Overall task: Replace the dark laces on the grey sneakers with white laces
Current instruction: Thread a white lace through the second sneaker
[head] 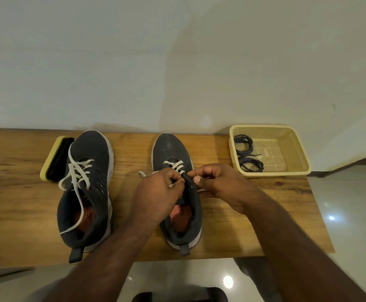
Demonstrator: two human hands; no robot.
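Observation:
Two grey sneakers stand on a wooden table, toes toward the wall. The left sneaker carries a white lace through its eyelets, with loose ends trailing into the shoe. The right sneaker has a white lace crossed through its front eyelets. My left hand pinches that lace over the tongue. My right hand pinches the lace at the sneaker's right side, close to the left hand's fingertips. Two coiled dark laces lie in a beige basket.
A shoe brush with black bristles and a yellow back lies left of the left sneaker. The basket sits at the table's back right corner. A pale wall rises right behind the table. Glossy floor tiles show below the front edge and at right.

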